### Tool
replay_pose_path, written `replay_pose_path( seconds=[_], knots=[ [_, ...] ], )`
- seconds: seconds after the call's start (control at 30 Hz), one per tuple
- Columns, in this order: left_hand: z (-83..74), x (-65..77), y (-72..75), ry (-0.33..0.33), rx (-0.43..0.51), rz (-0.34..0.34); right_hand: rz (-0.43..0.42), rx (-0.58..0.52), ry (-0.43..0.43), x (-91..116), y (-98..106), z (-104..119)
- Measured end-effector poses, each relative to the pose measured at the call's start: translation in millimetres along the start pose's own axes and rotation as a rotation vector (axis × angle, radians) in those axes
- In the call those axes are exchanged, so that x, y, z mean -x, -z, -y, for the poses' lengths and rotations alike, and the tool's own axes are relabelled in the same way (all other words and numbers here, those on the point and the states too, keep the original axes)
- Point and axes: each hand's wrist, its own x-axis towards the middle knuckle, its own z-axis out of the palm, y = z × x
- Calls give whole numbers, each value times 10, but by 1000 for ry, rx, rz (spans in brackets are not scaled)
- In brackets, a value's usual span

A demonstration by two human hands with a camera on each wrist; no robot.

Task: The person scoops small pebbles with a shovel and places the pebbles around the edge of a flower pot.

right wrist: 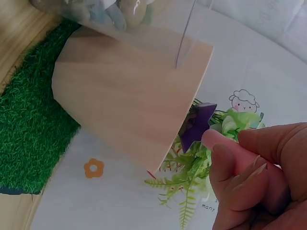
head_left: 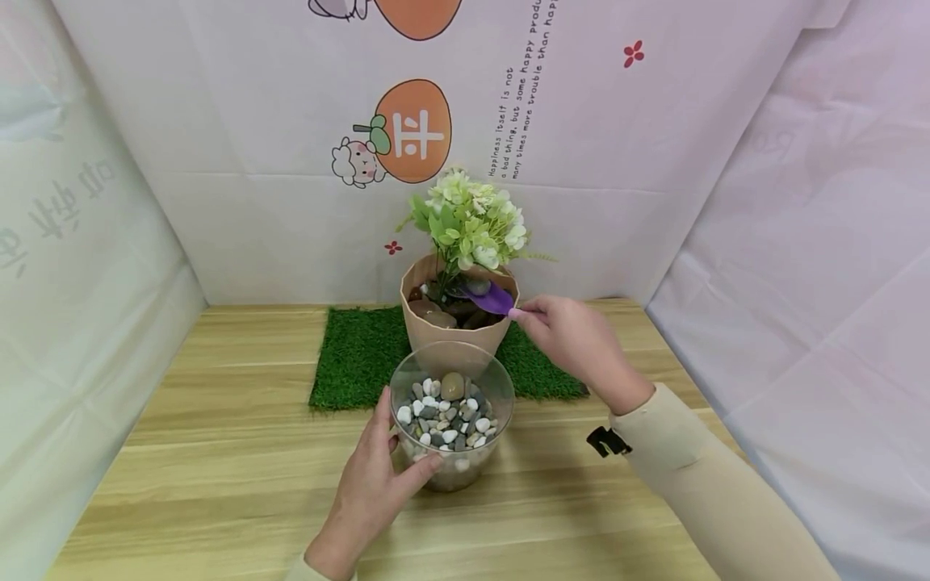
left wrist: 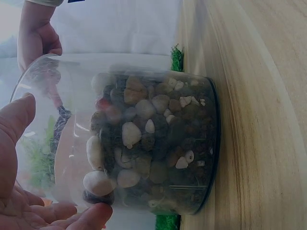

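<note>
My right hand [head_left: 574, 335] grips the pink handle [right wrist: 240, 158] of a small trowel. Its purple blade [head_left: 496, 300] reaches over the rim and into a beige flowerpot [head_left: 454, 339], with a greyish stone [head_left: 478, 286] at the blade's tip. Larger brown stones [head_left: 432, 313] lie in the pot around the stems of a white-and-green flower plant [head_left: 475, 222]. In front of the pot stands a clear container [head_left: 454, 478] part filled with white, grey and tan pebbles [head_left: 446, 415]. My left hand [head_left: 378, 476] holds its left side, thumb along the front and fingers round the wall.
A green artificial grass mat [head_left: 359, 355] lies under the pot on the wood-grain table [head_left: 218, 452]. White printed cloth [head_left: 276, 226] rises behind the table and along both sides.
</note>
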Motion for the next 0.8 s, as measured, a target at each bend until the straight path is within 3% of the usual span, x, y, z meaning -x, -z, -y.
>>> replay_pose_path(
  seconds=[0.8],
  knots=[
    [1,-1,-1,-13,5,-3,153,-20,-102,-429,136,10]
  ],
)
